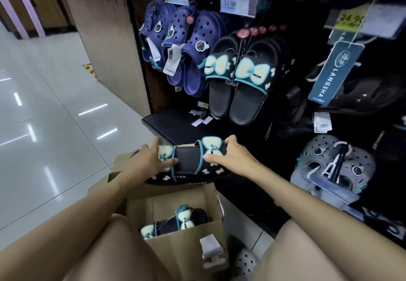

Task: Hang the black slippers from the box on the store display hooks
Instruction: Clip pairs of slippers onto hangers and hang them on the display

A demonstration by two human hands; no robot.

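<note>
Cardboard box (175,234) sits nearest, between my knees, with one more pair of black slippers (173,221) lying inside. Just beyond and above it I hold another black pair (189,164) sideways, my left hand (147,160) gripping its left end and my right hand (230,155) pinching the right bow. Farther off, matching bow slippers (239,78) hang on the display, navy clogs (178,45) to their left.
</note>
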